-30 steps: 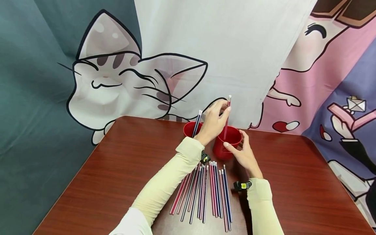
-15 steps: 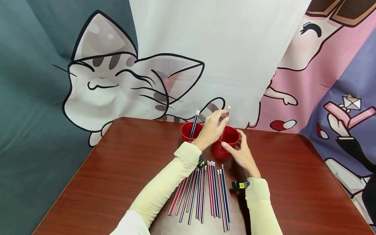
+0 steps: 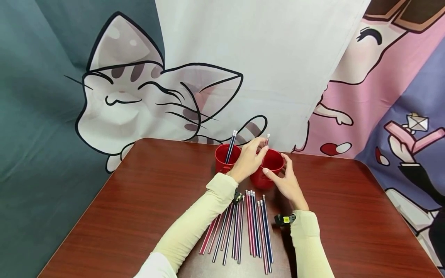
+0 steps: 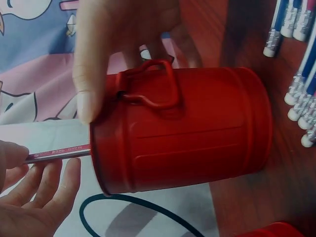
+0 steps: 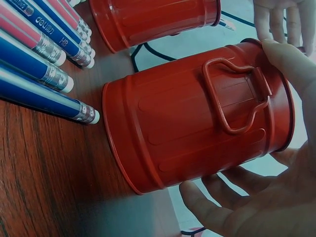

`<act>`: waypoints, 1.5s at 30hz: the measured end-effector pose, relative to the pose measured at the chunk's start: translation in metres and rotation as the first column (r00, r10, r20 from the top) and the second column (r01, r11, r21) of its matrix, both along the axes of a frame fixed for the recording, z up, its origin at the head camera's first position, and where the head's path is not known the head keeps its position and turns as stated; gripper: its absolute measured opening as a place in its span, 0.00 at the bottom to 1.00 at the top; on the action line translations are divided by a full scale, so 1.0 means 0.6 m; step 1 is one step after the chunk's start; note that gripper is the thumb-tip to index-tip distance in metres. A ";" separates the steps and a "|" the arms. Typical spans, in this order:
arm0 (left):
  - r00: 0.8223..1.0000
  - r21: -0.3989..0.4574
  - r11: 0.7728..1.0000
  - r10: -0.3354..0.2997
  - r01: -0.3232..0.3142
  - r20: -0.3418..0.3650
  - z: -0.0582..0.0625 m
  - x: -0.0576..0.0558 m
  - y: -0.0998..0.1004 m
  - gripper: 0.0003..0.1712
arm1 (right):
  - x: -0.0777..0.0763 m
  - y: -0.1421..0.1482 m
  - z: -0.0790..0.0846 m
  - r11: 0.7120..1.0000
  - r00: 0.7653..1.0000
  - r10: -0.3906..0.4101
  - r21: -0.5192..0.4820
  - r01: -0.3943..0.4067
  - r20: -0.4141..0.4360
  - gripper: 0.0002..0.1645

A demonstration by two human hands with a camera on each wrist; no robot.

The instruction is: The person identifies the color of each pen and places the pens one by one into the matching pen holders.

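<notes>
My left hand point(image 3: 249, 159) pinches a red pencil point(image 4: 59, 153) between thumb and fingers, white eraser end up. The pencil's lower part is hidden inside the right-hand red bucket point(image 3: 260, 178). With thumb and fingers spread around its upper side, my right hand point(image 3: 288, 183) holds that bucket at the rim. In the right wrist view the bucket's wire handle point(image 5: 212, 96) hangs against its side. A second red bucket point(image 3: 220, 156) stands just to the left, with dark blue pencils point(image 3: 231, 146) leaning in it.
Several red and blue pencils point(image 3: 250, 224) lie in loose rows on the brown table point(image 3: 139, 200), eraser ends toward the buckets. Behind the table's far edge hangs a printed cloth point(image 3: 278, 77) with cartoon figures.
My left hand has come down with the red pencil, which now sits deeper in the right-hand bucket. The right hand keeps its hold on the rim.
</notes>
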State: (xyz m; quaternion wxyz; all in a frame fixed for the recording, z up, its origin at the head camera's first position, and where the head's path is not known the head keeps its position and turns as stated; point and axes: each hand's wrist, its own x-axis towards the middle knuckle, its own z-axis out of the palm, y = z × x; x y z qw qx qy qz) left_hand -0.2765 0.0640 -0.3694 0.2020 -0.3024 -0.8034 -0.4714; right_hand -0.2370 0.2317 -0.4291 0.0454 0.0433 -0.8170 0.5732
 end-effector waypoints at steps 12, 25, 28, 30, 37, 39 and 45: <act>0.996 0.004 1.000 -0.028 0.028 0.088 -0.031 0.010 -0.004 0.13 | 0.002 -0.004 0.002 1.000 1.000 0.003 -0.015 -0.003 0.003 0.53; 0.991 0.004 0.998 -0.068 0.068 0.119 -0.041 0.010 -0.010 0.15 | 0.004 -0.005 0.004 1.000 1.000 0.004 -0.014 -0.004 0.002 0.52; 0.992 0.001 0.998 -0.067 0.067 0.108 -0.041 0.012 -0.013 0.16 | 0.002 -0.003 0.001 1.000 1.000 -0.001 -0.009 0.001 0.009 0.52; 0.993 0.012 0.998 -0.063 0.062 0.099 -0.042 0.013 -0.016 0.17 | 0.005 -0.004 0.007 1.000 1.000 0.001 -0.015 -0.001 0.016 0.52; 0.995 0.060 0.997 -0.046 0.041 0.084 -0.040 0.017 -0.034 0.16 | 0.028 -0.019 0.042 0.999 1.000 0.007 -0.045 -0.007 0.011 0.50; 0.996 0.064 0.997 -0.038 0.033 0.077 -0.039 0.018 -0.041 0.17 | 0.032 -0.021 0.045 0.999 1.000 0.004 -0.037 -0.003 0.007 0.49; 0.999 0.080 0.997 0.009 -0.012 0.042 -0.036 0.023 -0.071 0.19 | 0.033 -0.021 0.045 1.000 1.000 0.006 -0.027 -0.006 -0.010 0.48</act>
